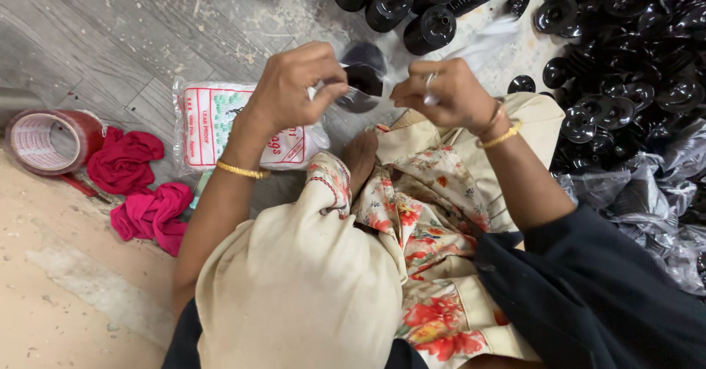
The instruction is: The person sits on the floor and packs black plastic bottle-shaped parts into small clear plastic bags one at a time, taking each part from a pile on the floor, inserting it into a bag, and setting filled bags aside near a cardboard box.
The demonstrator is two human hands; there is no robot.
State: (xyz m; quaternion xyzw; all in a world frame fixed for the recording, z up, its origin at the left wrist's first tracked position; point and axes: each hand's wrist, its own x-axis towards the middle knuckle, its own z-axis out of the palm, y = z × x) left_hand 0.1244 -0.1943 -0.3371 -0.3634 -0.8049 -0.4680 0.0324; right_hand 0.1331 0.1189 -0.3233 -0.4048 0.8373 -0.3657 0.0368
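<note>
Clear bag (362,82): stretched between both hands, a black round part inside it, hanging just below the fingertips.
Left hand (294,90): fingers pinched tight on the bag's left edge.
Right hand (448,93): pinching the bag's right edge.
Beyond the grip: black round parts (412,5) heaped.
Left of the grip: packet of bags (220,126), tape roll (51,141).

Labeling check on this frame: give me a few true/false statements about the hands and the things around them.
1. Both hands pinch a clear plastic bag with a black round part inside. True.
2. The left hand holds the roll of red tape. False: the tape lies on the floor, untouched.
3. Black round plastic parts are piled beyond the right hand. True.
4. The pink cloths are blue. False: pink-red.
</note>
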